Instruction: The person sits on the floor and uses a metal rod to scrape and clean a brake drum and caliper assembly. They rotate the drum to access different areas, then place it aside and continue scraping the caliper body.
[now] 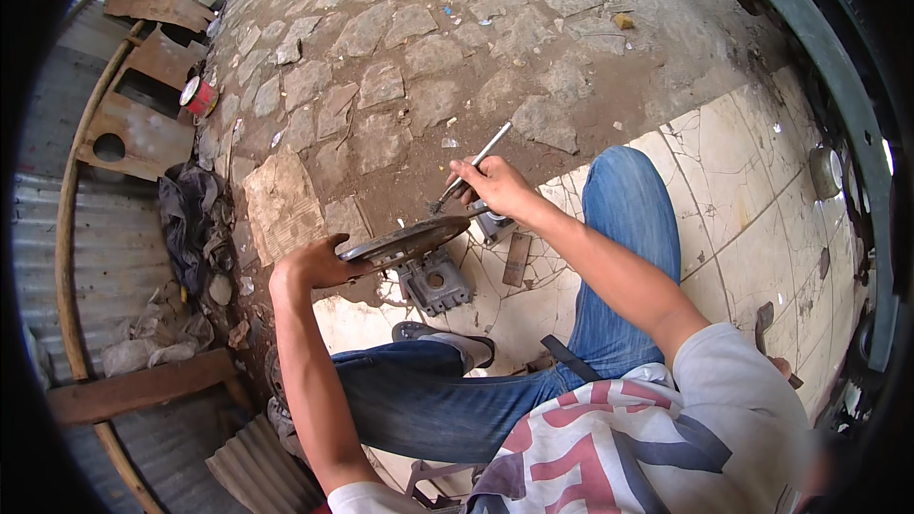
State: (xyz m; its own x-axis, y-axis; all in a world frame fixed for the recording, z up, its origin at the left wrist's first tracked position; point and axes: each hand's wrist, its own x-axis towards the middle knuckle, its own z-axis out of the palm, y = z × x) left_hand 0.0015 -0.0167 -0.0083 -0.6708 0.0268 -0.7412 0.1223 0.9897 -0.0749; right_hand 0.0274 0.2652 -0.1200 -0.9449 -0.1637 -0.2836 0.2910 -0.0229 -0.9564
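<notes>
At the frame's centre the left hand [319,265] clasps the near rim of a round metal disc [405,241], tilted above a grey square bracket [436,283] on the cracked tile floor [752,219]; the right hand [495,186] pinches a slim steel rod tool [474,168] against the disc's far edge; likely best to brace the disc firmly; keep the tool square; press steadily so it cannot skid.

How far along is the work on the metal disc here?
Done: nothing on the disc shows finished work. In hand: left hand holds the disc by its edge; right hand applies a slim metal tool to its far edge. Left: a metal block lies untouched on the tiles.
</notes>
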